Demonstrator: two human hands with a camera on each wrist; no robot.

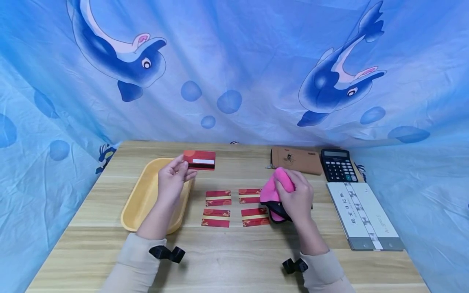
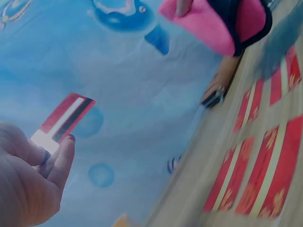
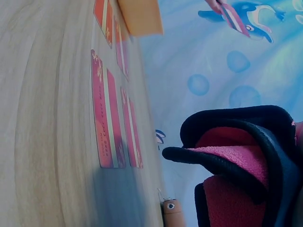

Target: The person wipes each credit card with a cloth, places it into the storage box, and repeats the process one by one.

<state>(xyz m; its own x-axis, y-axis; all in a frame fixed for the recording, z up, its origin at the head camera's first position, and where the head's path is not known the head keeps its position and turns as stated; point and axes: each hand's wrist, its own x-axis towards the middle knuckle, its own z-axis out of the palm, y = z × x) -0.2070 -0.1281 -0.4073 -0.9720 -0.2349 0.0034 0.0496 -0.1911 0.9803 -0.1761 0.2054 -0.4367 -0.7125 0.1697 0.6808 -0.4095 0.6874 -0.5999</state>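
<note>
- From my end, the main thing is a red plastic card with a black stripe and white strip (image 1: 199, 155), held up in the air toward the desk's (image 1: 227, 260) far edge.
- Left hand (image 1: 170, 181) has it by one end, thumb and fingers pinched together with basically no gap.
- Right hand (image 1: 298, 196) has its fingers curled around a fuzzy pink cloth with black edging (image 1: 269, 190), all bunched up.
- Just beside that cloth I've got four red cards with pale gold stripes (image 1: 215, 218) in two rows, mid-desk.
- Yellow oblong tray with rounded corners (image 1: 144, 199) sits toward the left edge, partly behind the left arm.
- Brown zip wallet (image 1: 304, 162): far edge, right of centre.
- Black calculator (image 1: 338, 166): far right corner.
- White-and-grey notebook (image 1: 346, 211): along the right edge.
</note>
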